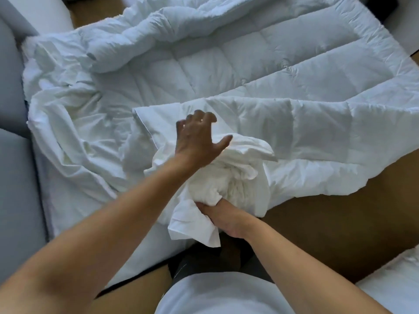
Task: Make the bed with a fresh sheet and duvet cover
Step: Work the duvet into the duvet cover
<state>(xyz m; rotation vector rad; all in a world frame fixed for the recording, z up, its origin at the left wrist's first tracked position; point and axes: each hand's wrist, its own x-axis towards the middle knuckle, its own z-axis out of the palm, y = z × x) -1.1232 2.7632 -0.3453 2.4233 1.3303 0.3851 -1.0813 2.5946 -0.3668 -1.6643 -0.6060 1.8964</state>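
The right hand, just below the middle of the frame, grips a bunched wad of the white duvet cover from underneath, its fingers buried in the folds. A loose flap of the cover hangs down to the left of that hand. The left hand is above it, near the centre, palm down. Its fingers are spread and bent at the tips and its thumb points to the right. It clasps nothing, and I cannot tell whether it touches the cloth below. The two hands are apart, with the wad between them.

Under the left hand lies a folded-over corner of the quilted white duvet. The duvet spreads across the upper and right parts of the frame and is rumpled along its top edge. Thin crumpled white fabric lies at centre left, beside grey upholstery on the left edge. Brown floor shows at lower right.
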